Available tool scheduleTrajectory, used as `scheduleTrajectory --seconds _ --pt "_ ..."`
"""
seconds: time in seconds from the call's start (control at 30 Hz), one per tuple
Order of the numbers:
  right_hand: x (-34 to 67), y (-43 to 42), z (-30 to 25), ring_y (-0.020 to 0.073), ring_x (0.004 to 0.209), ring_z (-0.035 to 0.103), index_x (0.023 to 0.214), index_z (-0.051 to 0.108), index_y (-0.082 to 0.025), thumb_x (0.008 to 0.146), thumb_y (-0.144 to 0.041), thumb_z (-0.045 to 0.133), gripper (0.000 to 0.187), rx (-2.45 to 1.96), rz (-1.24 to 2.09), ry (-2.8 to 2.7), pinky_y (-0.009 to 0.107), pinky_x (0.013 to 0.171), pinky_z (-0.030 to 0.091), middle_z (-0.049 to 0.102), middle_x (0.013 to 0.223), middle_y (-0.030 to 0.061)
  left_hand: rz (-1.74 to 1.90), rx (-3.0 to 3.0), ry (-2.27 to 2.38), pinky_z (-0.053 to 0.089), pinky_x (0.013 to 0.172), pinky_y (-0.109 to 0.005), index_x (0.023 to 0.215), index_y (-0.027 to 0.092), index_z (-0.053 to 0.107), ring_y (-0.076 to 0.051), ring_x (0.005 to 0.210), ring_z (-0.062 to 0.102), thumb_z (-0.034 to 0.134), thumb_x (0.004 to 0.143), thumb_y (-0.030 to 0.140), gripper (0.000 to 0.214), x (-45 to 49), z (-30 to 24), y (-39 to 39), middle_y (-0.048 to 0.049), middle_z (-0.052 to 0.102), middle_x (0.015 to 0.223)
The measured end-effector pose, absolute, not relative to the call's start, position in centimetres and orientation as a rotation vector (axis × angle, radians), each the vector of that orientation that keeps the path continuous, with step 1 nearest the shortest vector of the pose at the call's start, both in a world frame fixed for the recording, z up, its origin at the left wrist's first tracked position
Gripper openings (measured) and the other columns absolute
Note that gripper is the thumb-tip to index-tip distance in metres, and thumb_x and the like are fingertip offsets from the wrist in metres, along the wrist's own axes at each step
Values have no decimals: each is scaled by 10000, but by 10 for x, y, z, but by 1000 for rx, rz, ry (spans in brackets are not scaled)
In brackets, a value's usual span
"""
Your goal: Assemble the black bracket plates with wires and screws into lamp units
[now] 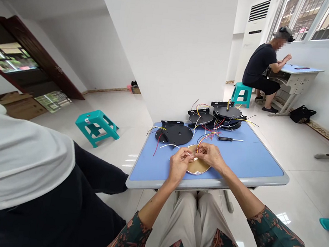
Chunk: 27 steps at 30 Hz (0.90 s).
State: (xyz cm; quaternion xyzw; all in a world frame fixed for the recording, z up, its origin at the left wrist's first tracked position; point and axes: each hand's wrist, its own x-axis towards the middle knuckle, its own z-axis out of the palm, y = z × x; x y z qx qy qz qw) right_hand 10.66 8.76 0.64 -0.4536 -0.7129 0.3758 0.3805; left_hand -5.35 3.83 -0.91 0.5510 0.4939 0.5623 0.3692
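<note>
A round tan plate with a pale rim [198,169] lies near the front edge of the blue desk [243,158]. Over its left side, my left hand [179,163] pinches a white wire [170,145]. My right hand [211,155] is closed on a bundle of coloured wires [200,140] that rises from the plate. Both sets of fingertips meet close together above the plate, by a small white piece too tiny to name. Behind my left hand sits a black disc [178,134] with a bracket and loose wires.
Several more black discs [227,111] with wires are stacked at the desk's back. A screwdriver [230,139] lies right of the wires. Someone in a white shirt [20,158] stands close on my left. A green stool [97,127] is beyond; another person [262,65] sits far right.
</note>
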Motion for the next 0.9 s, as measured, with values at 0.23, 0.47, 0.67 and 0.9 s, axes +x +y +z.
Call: scheduleTrajectory --seconds 0.23,0.47,0.67,0.9 --pt "103 87 9 132 607 550 684 598 -206 707 -217 690 95 -1169 889 -1847 250 619 387 619 622 -34 1433 1478 1291 585 616 -238 837 197 631 -134 604 690 663 801 168 56 -48 -5 47 29 692 713" --pt "108 89 12 134 644 564 765 666 -178 748 -281 703 111 -1121 943 -1895 238 642 403 661 668 -18 1320 2347 1232 559 786 -290 902 213 703 -159 761 696 612 875 94 152 -61 -2 66 -7 768 868" --pt "113 88 14 150 726 625 876 712 -179 742 -176 613 167 -1089 1001 -1944 234 687 435 709 749 -15 1235 2518 1235 543 799 -278 950 211 715 -168 824 687 597 880 46 215 -63 9 78 -15 765 880" --pt "105 81 15 163 670 593 949 700 -177 762 -286 650 223 -1237 743 -2062 249 636 389 694 739 3 1080 2370 1476 519 791 -256 931 222 713 -156 794 678 565 849 17 266 -51 24 73 5 743 838"
